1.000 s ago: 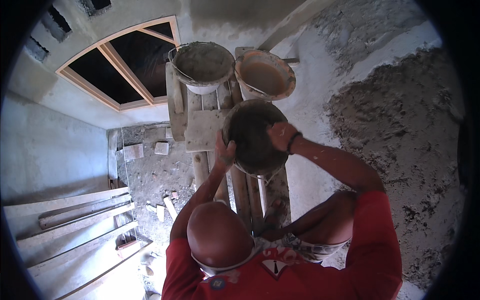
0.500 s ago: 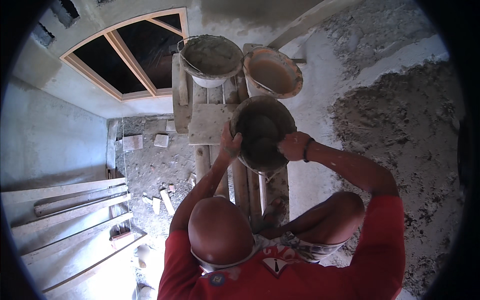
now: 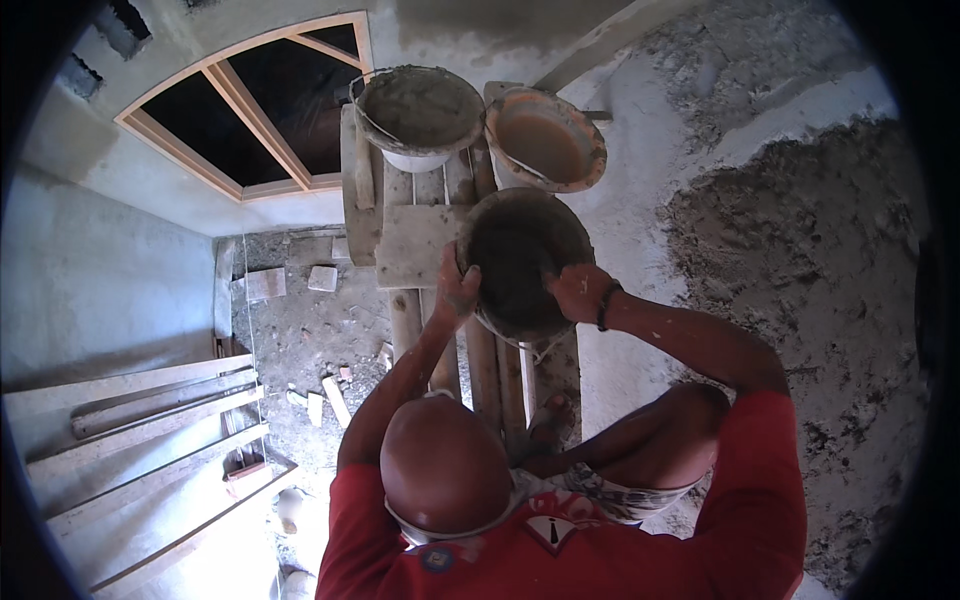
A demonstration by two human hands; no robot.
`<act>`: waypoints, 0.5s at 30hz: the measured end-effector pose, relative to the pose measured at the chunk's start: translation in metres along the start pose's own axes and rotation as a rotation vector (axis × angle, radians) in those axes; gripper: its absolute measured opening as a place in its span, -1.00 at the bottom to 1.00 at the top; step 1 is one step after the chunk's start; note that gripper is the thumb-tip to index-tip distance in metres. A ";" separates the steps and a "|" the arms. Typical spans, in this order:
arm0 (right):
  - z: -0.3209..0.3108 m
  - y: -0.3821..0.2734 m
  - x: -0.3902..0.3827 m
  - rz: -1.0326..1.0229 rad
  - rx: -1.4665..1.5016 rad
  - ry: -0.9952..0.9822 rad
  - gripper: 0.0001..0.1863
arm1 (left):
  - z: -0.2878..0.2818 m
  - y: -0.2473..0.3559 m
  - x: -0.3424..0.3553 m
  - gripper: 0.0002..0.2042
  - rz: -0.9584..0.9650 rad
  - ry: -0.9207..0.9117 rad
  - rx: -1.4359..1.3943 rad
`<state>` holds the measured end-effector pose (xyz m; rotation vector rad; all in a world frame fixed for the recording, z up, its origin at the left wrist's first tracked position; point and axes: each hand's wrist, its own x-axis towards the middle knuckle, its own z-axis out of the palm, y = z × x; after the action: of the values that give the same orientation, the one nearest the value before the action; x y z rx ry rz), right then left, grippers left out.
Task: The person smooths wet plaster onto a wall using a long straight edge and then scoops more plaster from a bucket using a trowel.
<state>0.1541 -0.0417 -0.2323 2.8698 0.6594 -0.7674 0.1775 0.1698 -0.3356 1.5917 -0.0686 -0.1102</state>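
Note:
A mortar-crusted bucket (image 3: 510, 207) stands on the planks in front of me, its mouth facing up toward the view. Dark grey mortar (image 3: 515, 275) lies inside it. My left hand (image 3: 458, 288) grips the bucket's left rim, thumb on the inner side and fingers outside. Over the right side of the mouth, my right hand (image 3: 580, 291) is closed in a fist, with a dark band at the wrist. What that fist holds, if anything, is lost in the shadow inside the bucket.
Beyond stand a mortar-filled bucket (image 3: 420, 112) and an orange-rimmed bucket of cloudy liquid (image 3: 545, 145). A flat board (image 3: 415, 248) lies across the wooden poles (image 3: 484, 375). Rubble (image 3: 322, 278) covers the lower floor at left, near leaning planks (image 3: 150, 412). A wood-framed window (image 3: 255, 115) is at upper left.
My right hand has shifted slightly left, further over the bucket's mouth. A paler rounded shape inside the bucket no longer shows. My left hand keeps its hold on the rim.

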 end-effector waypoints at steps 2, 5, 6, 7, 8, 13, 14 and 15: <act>-0.021 -0.004 -0.017 -0.080 0.015 -0.117 -0.77 | -0.002 -0.005 -0.002 -0.59 0.018 -0.008 -0.024; 0.037 0.031 0.000 -0.183 0.550 -0.136 -0.78 | 0.001 -0.007 -0.002 -0.58 0.014 0.043 0.052; 0.066 0.047 0.002 -0.204 0.731 -0.143 -0.79 | 0.003 -0.004 0.000 -0.57 -0.063 -0.020 -0.029; 0.088 0.061 0.002 -0.223 0.909 -0.151 -0.79 | 0.005 0.002 0.005 -0.57 -0.143 -0.081 -0.114; 0.085 0.063 0.004 -0.202 0.797 -0.157 -0.79 | 0.004 0.004 0.009 -0.56 -0.223 -0.132 -0.196; -0.029 0.032 0.005 0.079 -0.078 -0.033 -0.82 | -0.011 0.002 0.030 -0.54 -0.042 -0.161 0.112; -0.040 0.032 -0.001 0.123 -0.071 0.045 -0.82 | -0.010 0.001 0.032 -0.54 -0.003 -0.167 0.164; -0.046 0.032 -0.004 0.166 -0.063 0.124 -0.83 | -0.008 -0.001 0.034 -0.53 -0.033 -0.181 0.067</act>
<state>0.1854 -0.0626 -0.1908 2.8861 0.4411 -0.5406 0.2127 0.1742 -0.3371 1.6472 -0.1890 -0.2800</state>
